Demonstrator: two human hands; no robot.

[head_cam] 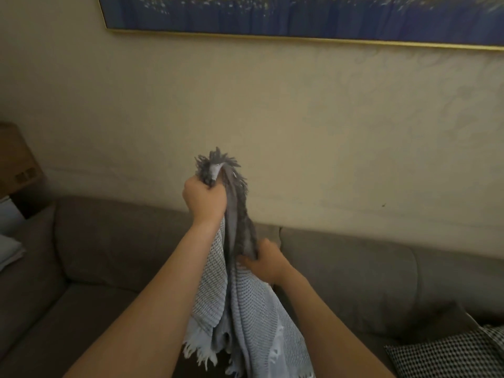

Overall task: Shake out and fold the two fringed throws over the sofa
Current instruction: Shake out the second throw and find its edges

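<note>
**Throw** (240,309): grey-blue waffle weave, fringed; held up in the air in front of the sofa back; bunched lengthwise into a rope-like hang; top end at L hand, lower part drops between both forearms and leaves the frame at btm centre; pale fringe (199,350) shows along lower edge; dark grey tuft (218,162) sticks up above the L fist.

**L hand** (204,199): raised, approx. centre of view, seen against the wall; fingers curled tight round the gathered top end of the throw; back of hand toward camera.

**R hand** (266,261): lower than L hand and to its right, level w/ top of sofa back; fingers wrapped round the darker twisted part of the throw, partway down the bundle.

**Sofa** (109,241): grey-brown upholstery; back cushions run L to R below the wall; seat visible lower L; whether the throw touches the seat cannot be told, as arms hide it.

**Cushion** (447,356): black/white check; btm R corner, on sofa; well apart from throw.

**Pale fabric item** (9,251): L edge, by sofa arm; kind cannot be told.

**Wood unit** (16,159): L edge, beyond sofa arm; cropped.

**Wall** (327,118): cream, textured.

**Painting** (300,15): blue, gold frame; top of view, above sofa.
</note>
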